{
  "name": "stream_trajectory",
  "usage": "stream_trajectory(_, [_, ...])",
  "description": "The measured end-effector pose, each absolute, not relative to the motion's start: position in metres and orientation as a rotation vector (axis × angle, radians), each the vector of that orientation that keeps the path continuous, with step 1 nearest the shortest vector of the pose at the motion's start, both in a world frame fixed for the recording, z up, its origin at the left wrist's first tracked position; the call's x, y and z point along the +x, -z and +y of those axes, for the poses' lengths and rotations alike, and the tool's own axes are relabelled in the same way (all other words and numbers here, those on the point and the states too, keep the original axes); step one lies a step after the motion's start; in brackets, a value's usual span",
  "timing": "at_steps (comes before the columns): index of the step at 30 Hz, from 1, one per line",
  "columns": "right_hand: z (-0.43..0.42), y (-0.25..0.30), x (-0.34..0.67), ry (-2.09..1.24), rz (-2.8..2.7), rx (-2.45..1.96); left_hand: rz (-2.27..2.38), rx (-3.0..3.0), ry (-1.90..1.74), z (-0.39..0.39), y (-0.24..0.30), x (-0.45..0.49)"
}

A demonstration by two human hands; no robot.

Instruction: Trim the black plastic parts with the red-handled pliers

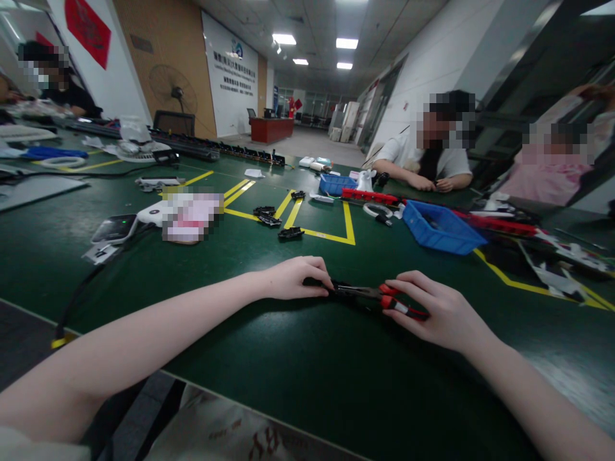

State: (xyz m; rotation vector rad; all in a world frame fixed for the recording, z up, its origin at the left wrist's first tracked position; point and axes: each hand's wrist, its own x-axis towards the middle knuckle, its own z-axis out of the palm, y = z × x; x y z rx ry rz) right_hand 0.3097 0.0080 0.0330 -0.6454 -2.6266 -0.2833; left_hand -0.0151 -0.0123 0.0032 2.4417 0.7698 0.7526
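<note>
Red-handled pliers (401, 306) are gripped in my right hand (437, 310), its fingers around the handles. Their metal jaws point left and meet a small black part (340, 285), just above the green table. That black part is pinched at its left end by my left hand (302, 278), whose fingers hide some of it. Whether the jaws are clamped on the part I cannot tell. Farther off, similar small black pieces (291, 234) lie near the yellow tape lines.
A blue bin (439, 227) stands to the right, and a smaller blue tray (336, 185) is farther back. At left lie a pink phone (192, 218) and a black-screened device (114, 228) with a cable. Across the green table (230, 390) a co-worker (427, 153) sits.
</note>
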Motion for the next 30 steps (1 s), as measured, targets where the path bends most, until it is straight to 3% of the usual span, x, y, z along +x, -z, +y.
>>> stream_trajectory(14, [0.008,-0.03,0.312,0.194,-2.595,-0.676,0.819,2.462,-0.745,-0.015,-0.006,-0.013])
stream_trajectory(30, [0.012,-0.017,0.299,0.361,-2.549,-0.556,0.83,2.399,-0.759,-0.017,-0.009,-0.012])
